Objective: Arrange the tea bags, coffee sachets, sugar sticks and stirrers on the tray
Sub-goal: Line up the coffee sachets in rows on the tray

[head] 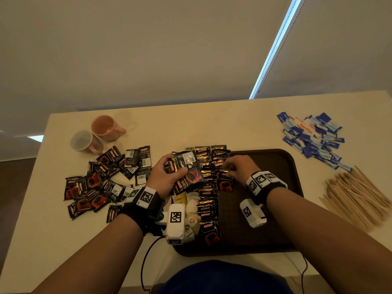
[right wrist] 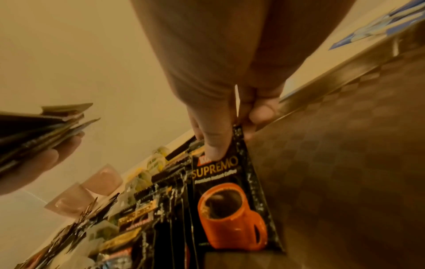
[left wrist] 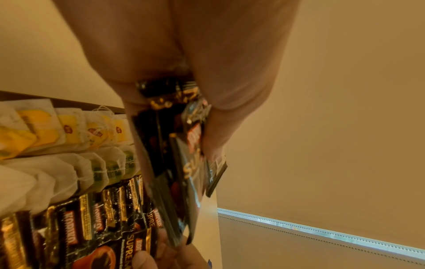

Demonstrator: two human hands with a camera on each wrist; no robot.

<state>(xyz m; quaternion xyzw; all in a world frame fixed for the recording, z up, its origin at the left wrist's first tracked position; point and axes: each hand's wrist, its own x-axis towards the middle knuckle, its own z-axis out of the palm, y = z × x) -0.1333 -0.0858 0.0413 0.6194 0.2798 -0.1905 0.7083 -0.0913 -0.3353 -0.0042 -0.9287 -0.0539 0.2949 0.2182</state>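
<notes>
Nearest the person, the brown tray [head: 265, 234] lies on the pale bench [head: 212, 124], its left part filled and its right part bare. Along its left edge lie the tea bags [head: 192, 209], white pouches with yellow and green tags, overlapping in rows; just beside them to the right runs a column of coffee sachets [head: 209, 211], black and gold, laid one over the next up the tray. The left hand [head: 164, 175] hovers above the tray's far-left part, its fingers and thumb curled round a fanned stack of sachets [head: 186, 170]; the left wrist view shows the stack [left wrist: 184, 163] clamped edge-on between thumb and fingers. The right hand [head: 239, 166] is over the tray, beside the column, and its fingers [right wrist: 214, 143] pinch the top edge of a single Supremo sachet [right wrist: 232, 203] whose lower end rests on the tray floor just beside the row. Left of the tray, a loose heap of sachets [head: 101, 179] sprawls on the bench. To the right, well apart from the tray, lie the wooden stirrers [head: 358, 196] in a bundle, and beyond them the blue sugar sticks [head: 314, 139] in a pile. At the far left stand two mugs [head: 95, 134], touching.
</notes>
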